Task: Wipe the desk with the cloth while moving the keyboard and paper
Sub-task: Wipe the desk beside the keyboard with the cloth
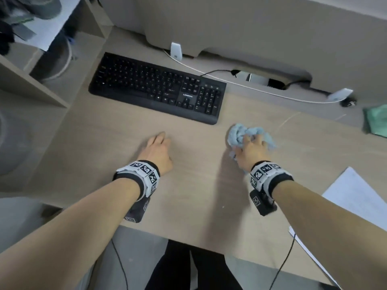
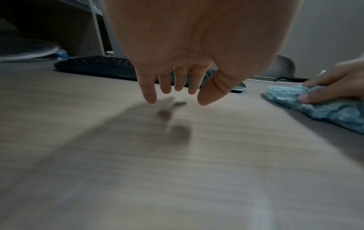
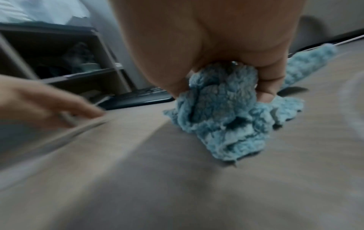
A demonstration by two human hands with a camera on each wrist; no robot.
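A crumpled light-blue cloth [image 1: 240, 136] lies on the wooden desk [image 1: 194, 185] just right of the keyboard's near corner. My right hand [image 1: 252, 148] grips it from above, fingers curled into the folds; the right wrist view shows the cloth [image 3: 222, 115] bunched under the palm. The black keyboard [image 1: 157, 86] sits at the back of the desk, angled. My left hand [image 1: 159, 147] hovers open over bare desk in front of the keyboard, fingers [image 2: 149, 93] straight and holding nothing. White paper [image 1: 356, 197] lies at the desk's right front edge, partly under my right forearm.
An open shelf unit [image 1: 48, 65] stands at the left. A white cable [image 1: 251, 86] runs behind the keyboard past white monitor-stand feet [image 1: 176, 50]. A green cloth [image 1: 377, 120] lies at the far right. Bare desk lies between my hands.
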